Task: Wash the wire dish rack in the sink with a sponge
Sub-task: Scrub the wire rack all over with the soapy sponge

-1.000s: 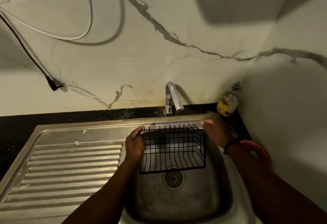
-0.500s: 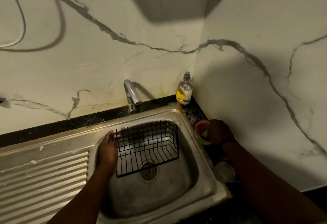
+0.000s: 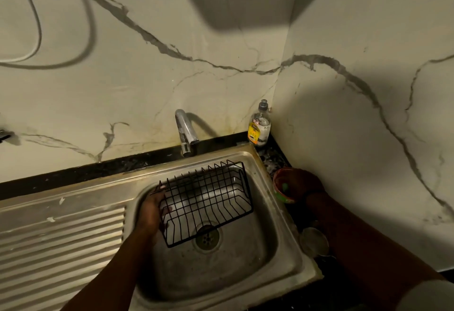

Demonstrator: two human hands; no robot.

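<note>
A person's left hand (image 3: 152,212) grips the left end of a black wire dish rack (image 3: 206,200), propping it tilted in the steel sink (image 3: 275,259) above the drain, likely to steady it for scrubbing. Right hand (image 3: 303,184) reaches into a small red tub (image 3: 281,187) on the counter at right, prob. for the sponge; its finger state can't be told. Tap (image 3: 185,131) is dry, w/ soap bottle (image 3: 259,127) in the far corner.

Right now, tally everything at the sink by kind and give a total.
Wire racks: 1
Taps: 1
Soap bottles: 1
Red tubs: 1, the right hand in it
Round lids: 1
Total: 5
</note>
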